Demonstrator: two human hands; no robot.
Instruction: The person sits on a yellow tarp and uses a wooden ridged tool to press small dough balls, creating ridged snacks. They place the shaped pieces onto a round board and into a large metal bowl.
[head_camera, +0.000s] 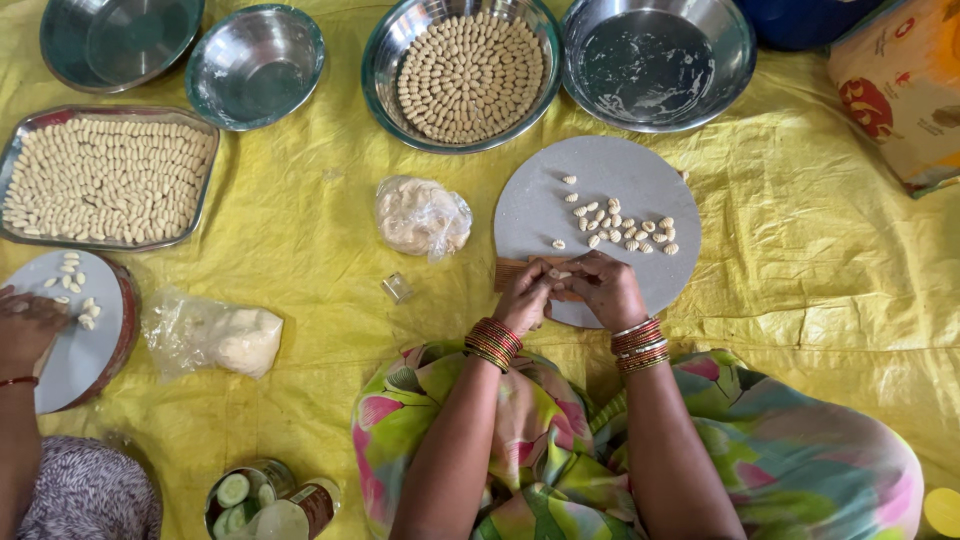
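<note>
Two hands pinching a bit of dough at the near edge of a round grey board

Going left to right: another person's hand (28, 322) rests on a second round board (70, 345) at far left, past a steel tray (105, 180) of shaped pieces and two bagged dough lumps (422, 215). In the middle, the left hand (526, 296) and right hand (606, 288) meet, fingers curled in around a small dough piece (560, 273), looks like over a wooden comb thing, hard to tell. The grey board (610, 170) has finished pieces (625, 230) scattered just beyond the hands. Far side has a steel bowl (385, 55) full of pieces, and an emptier one (735, 60) to its right.
</note>
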